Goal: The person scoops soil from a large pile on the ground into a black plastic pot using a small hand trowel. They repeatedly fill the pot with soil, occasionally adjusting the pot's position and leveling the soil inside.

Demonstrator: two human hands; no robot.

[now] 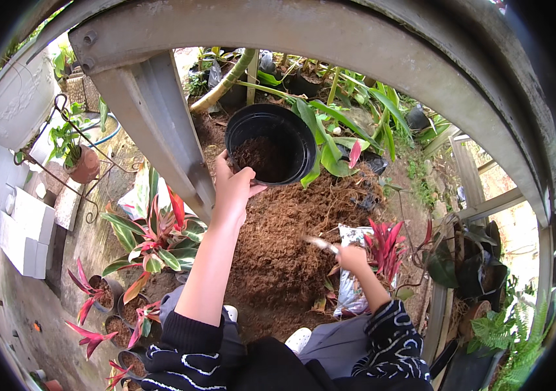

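My left hand (pixel 234 188) grips the rim of a black plastic plant pot (pixel 297 141), thumb over the edge. The pot is tilted so its inside faces me, and some brown soil (pixel 258 156) lies at its left side. Lower and to the right, my right hand (pixel 354 259) is closed around a small hand tool (pixel 322 243). Its tip is blurred at the surface of a heap of brown fibrous potting mix (pixel 278 229), so its exact kind is unclear. A printed plastic bag (pixel 349 293) lies beside that hand, next to a red-leaved plant (pixel 386 244).
A metal post (pixel 160 122) and curved beam (pixel 283 24) stand close beyond the pot. Variegated plants (pixel 156 239) and several small potted red plants (pixel 107 293) are on the left. Broad-leaved plants (pixel 332 132) grow behind the heap. A hanging clay pot (pixel 82 163) is at far left.
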